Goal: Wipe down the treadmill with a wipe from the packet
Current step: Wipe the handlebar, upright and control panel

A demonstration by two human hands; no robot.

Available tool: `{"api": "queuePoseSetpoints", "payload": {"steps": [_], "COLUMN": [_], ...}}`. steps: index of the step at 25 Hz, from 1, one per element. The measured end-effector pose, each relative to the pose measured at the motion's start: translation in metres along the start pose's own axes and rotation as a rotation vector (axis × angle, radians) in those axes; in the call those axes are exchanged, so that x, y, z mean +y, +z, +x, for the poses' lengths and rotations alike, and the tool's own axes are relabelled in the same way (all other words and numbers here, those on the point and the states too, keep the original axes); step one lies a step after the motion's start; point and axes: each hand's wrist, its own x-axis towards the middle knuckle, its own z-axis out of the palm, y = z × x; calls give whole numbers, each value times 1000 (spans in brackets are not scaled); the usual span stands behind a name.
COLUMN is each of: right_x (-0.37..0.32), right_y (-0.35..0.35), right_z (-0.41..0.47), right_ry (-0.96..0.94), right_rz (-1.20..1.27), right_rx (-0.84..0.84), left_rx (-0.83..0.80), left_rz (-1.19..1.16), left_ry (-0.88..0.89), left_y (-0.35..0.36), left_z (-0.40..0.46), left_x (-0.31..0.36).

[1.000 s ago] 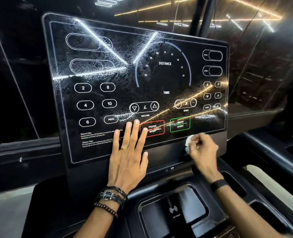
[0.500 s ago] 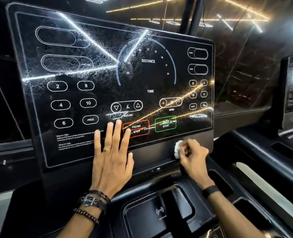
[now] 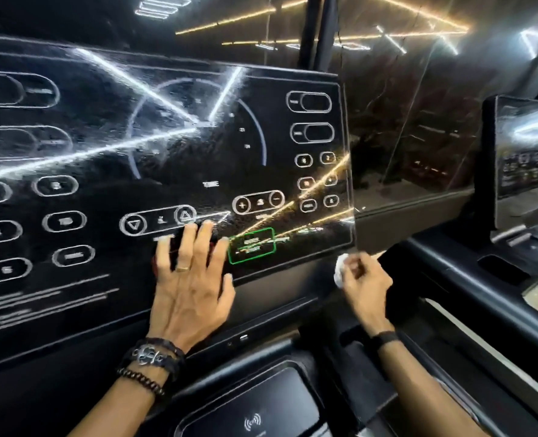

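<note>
Both hands have slid rightward along the console panel (image 3: 166, 127). Left hand (image 3: 188, 288) presses flat, fingers spread; right hand (image 3: 363, 279) pinches the balled wipe (image 3: 340, 269). Best to unfold it and use overlapping strokes.

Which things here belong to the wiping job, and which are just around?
Job: treadmill console; white wipe, bunched in the right hand; left hand, flat on the console.
Around: neighbouring treadmill screen; wireless pad; side pocket.
</note>
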Motion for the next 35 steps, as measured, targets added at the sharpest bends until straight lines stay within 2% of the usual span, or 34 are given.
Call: {"api": "queuePoseSetpoints", "payload": {"steps": [2,4,6,7,9,11,12,14,16,18,21,26,28,31,35], "right_x": [-8,-9,8,17,31,12,4,-2,13,35,41,37,47,53,43], "right_y": [4,8,-1,-6,-4,0,4,5,-4,-12,-6,0,-6,-4,9], "right_z": [7,-17,-37,-32,-2,15,10,-20,-52,-43,-3,-55,-53,-24,-46], "right_ry": [9,-183,-323,-296,-108,-77,-127,-288,-374,-307,-78,-268,-197,9,82], "right_rz": [17,120,45,32,105,80,88,102,-19,-66,-37,19,10,75,118], "right_rx": [79,-22,-79,-34,77,151,132,-14,-103,-41,85,-48,-22,120,178], "left_rx": [15,26,29,36,45,51,54,61,55,53,47,55,57,59,60], "left_rz": [11,17,8,3,12,11,11,12,-2,7,-3,-26,-35,-35,-33], "left_ry": [-4,-9,-15,-13,-8,-6,-5,-14,-28,-35,-41,-63,-64,-60,-75], "left_y": [3,5,7,7,9,10,11,12,13,13,13,12,11,12,12], "left_z": [-1,-3,-4,-4,-4,-6,-7,-9,-10,-11,-13,-13,-12,-13,-13], "left_x": [1,3,5,6,6,5,6,9,12,14,16,19,20,18,20]}}
